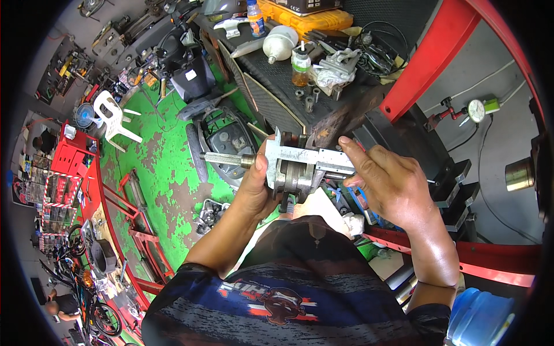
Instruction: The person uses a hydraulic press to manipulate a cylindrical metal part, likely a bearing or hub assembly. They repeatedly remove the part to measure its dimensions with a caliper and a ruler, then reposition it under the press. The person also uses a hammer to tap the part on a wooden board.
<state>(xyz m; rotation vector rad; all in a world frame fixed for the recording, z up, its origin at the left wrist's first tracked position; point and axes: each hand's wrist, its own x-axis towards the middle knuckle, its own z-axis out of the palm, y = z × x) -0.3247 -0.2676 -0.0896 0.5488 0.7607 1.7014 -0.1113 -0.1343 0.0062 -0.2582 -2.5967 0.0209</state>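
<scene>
In front of my chest my left hand [254, 187] is closed around a metal crankshaft [295, 183], with its splined shaft end [222, 158] pointing left. A steel vernier caliper [293, 154] lies across the crankshaft, its jaws at either side of the round webs. My left thumb rests close to the caliper's left end. My right hand [395, 184] grips the caliper's right end between thumb and fingers, with the index finger stretched along it. The palm side of my left hand is partly hidden behind the crankshaft.
Beyond my hands stands a dark workbench [271, 106] with a white bottle [280, 44], an oil bottle [300, 68], rags [337, 68] and small metal parts. A red frame [430, 57] and dial gauge [476, 111] are at right. Engine parts [211, 214] lie on the green floor.
</scene>
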